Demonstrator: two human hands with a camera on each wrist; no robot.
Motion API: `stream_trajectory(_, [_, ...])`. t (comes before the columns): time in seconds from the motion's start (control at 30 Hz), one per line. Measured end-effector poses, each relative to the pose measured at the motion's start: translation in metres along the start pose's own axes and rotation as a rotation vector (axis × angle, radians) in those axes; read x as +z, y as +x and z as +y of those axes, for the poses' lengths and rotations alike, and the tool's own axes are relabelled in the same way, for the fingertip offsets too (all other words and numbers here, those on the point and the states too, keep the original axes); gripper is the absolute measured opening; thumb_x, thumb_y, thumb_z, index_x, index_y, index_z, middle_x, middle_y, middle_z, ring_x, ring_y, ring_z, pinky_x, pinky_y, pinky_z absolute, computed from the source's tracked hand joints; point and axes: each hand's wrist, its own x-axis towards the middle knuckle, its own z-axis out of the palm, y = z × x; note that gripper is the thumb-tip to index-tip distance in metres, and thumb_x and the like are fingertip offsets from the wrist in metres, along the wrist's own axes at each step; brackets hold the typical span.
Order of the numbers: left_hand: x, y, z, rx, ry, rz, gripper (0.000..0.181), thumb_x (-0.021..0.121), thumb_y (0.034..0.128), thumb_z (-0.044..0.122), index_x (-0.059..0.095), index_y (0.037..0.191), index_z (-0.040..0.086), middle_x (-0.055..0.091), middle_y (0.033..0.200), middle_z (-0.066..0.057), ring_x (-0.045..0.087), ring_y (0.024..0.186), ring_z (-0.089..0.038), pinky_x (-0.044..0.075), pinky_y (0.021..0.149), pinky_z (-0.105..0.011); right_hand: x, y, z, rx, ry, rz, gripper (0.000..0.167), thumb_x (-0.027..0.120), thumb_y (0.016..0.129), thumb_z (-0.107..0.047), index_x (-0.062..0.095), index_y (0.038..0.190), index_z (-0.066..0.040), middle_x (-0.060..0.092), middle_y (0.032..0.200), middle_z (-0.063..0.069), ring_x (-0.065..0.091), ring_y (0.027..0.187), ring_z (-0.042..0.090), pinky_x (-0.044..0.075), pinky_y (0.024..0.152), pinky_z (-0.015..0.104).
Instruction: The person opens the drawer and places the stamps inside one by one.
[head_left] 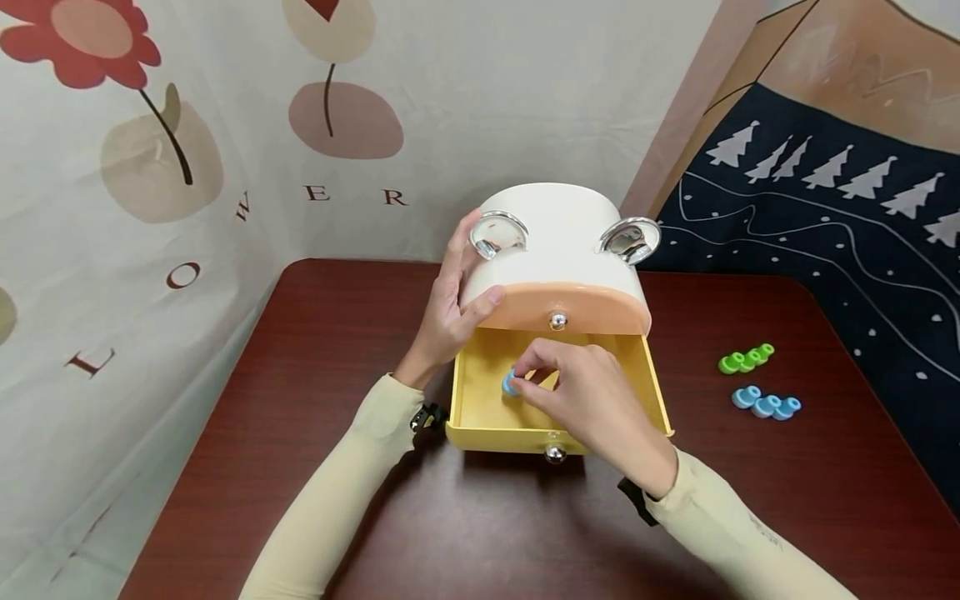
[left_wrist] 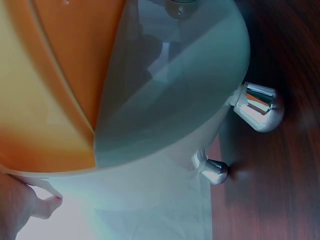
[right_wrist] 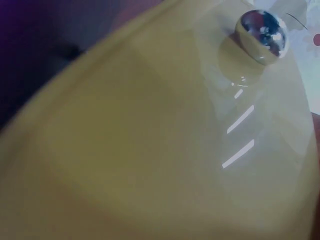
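A white toy cabinet (head_left: 551, 221) with shiny silver ears stands on the table, its orange upper drawer (head_left: 517, 310) pushed in. Below that, the yellow drawer (head_left: 468, 440) is pulled out. My left hand (head_left: 450, 308) rests against the cabinet's left side, fingers extended along it and thumb at the front edge. Over the yellow drawer, my right hand (head_left: 581, 379) pinches a small blue plastic peg (head_left: 508, 383) between thumb and fingers, near the drawer's floor. The right wrist view shows the yellow drawer front (right_wrist: 150, 130) and its silver knob (right_wrist: 262, 37), but not the fingers.
To the right on the dark red table (head_left: 352, 333) lie three green pegs (head_left: 747, 360) in a row, with three blue pegs (head_left: 767, 405) nearer me. Printed cloths (head_left: 465, 100) hang behind and beside the table. Silver feet (left_wrist: 257, 107) show under the cabinet.
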Motion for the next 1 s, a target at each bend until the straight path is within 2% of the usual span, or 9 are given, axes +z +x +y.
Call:
stream_trajectory(0.2, [-0.001,0.001,0.002,-0.004,0.011,-0.005,0.085,0.065,0.0986,0.019,0.023,0.171,0.004,0.054,0.156,-0.018,0.049,0.147,-0.036,0.035,0.12,-0.049,0.008,0.011,-0.008,0.011,-0.05,-0.022,0.016,0.093,0.086,-0.014,0.08,0.088,-0.023,0.073,0.079,-0.017,0.07,0.074,0.007,0.05,0.062,0.031])
stream_trajectory(0.5, [-0.001,-0.001,0.002,-0.017,-0.001,-0.001,0.086,0.065,0.0978,0.018,0.023,0.172,0.006,0.054,0.156,-0.016,0.049,0.147,-0.035,0.036,0.119,-0.049,0.017,0.022,-0.014,0.026,-0.089,-0.148,0.017,0.093,0.088,-0.018,0.078,0.084,-0.025,0.067,0.073,-0.017,0.061,0.066,0.003,0.05,0.065,0.033])
stream_trajectory(0.83, [0.001,0.0,0.002,-0.015,-0.014,0.006,0.086,0.065,0.0975,0.016,0.023,0.172,0.006,0.054,0.157,-0.017,0.049,0.147,-0.035,0.036,0.118,-0.048,0.017,0.023,-0.012,0.004,-0.116,-0.159,0.016,0.091,0.09,-0.018,0.076,0.086,-0.024,0.065,0.072,-0.014,0.06,0.065,0.004,0.048,0.06,0.033])
stream_trajectory(1.0, [0.001,0.001,0.001,-0.003,-0.011,0.009,0.084,0.064,0.0977,0.015,0.024,0.171,0.005,0.055,0.155,-0.019,0.05,0.146,-0.036,0.036,0.118,-0.048,0.011,0.017,-0.013,-0.001,-0.101,-0.128,0.01,0.089,0.092,-0.019,0.079,0.092,-0.023,0.071,0.079,-0.012,0.065,0.07,0.003,0.052,0.064,0.032])
